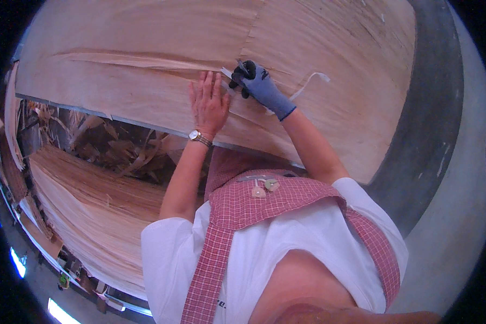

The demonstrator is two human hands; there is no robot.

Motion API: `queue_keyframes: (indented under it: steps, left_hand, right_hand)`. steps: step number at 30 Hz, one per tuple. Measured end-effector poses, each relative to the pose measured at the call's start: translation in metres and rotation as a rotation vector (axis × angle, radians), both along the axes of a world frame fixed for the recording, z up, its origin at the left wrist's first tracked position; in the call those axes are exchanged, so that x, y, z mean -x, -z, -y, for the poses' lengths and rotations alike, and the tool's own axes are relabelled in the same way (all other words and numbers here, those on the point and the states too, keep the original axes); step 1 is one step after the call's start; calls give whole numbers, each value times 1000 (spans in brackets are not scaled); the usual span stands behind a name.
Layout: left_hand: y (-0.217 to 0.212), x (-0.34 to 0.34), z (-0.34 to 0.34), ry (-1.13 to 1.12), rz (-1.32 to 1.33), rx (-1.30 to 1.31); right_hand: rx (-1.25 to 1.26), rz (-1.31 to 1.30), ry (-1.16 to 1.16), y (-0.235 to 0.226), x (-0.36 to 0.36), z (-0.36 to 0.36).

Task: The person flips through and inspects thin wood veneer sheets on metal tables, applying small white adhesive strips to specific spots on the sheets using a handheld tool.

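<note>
A broad sheet of pale wood veneer [162, 32] lies over the table. Bare and wearing a wristwatch, my left hand [208, 102] presses flat on it, fingers stretched out, just below a long raised wrinkle [129, 58]. My right hand [256, 86], in a blue-grey glove with black fingertips, is closed around a slim knife-like tool [243, 67]. A flat pale tip [226, 72] shows at its left, close to my left fingertips; the fingers hide most of the tool. To the right of the glove curls a narrow white strip [310, 78] on the veneer.
Below the table's near edge, at left, lies a thick stack of veneer sheets [97, 189]. Torn veneer scraps [140, 156] fill the gap between stack and table. A dark grey band [434, 108] runs along the right side, with pale floor [470, 178] beyond it.
</note>
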State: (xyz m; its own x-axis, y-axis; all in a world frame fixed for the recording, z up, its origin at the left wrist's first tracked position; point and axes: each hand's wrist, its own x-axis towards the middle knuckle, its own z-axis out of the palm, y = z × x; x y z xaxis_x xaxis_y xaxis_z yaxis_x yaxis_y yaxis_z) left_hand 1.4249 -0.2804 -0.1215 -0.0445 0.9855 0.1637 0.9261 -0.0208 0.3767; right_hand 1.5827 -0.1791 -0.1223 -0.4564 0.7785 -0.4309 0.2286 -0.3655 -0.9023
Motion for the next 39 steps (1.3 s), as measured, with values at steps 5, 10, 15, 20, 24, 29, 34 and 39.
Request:
queue_keyframes:
  steps: [5, 10, 15, 20, 24, 29, 34, 39]
  left_hand:
    - [0, -2, 0, -48, 44, -9]
    - [-5, -5, -17, -122, -25, -59]
    - [12, -3, -31, -238, 0, -147]
    - [6, -3, -32, -266, 39, -165]
    - [7, -4, -34, -261, 55, -184]
    - [15, 4, -31, -150, -8, -221]
    - [17, 9, -30, -106, 17, -263]
    - [10, 9, -29, -77, 34, -226]
  right_hand:
    - [39, 47, 22, -8, 7, -1]
    - [48, 18, 44, 0, 6, -2]
    - [64, -23, 56, -3, 6, -3]
    - [81, -60, 67, -7, 0, -1]
    - [96, -51, 103, -1, 2, -3]
    - [93, -37, 46, -5, 0, -5]
    - [108, -20, 22, -6, -1, -6]
    - [84, -10, 37, 3, -1, -5]
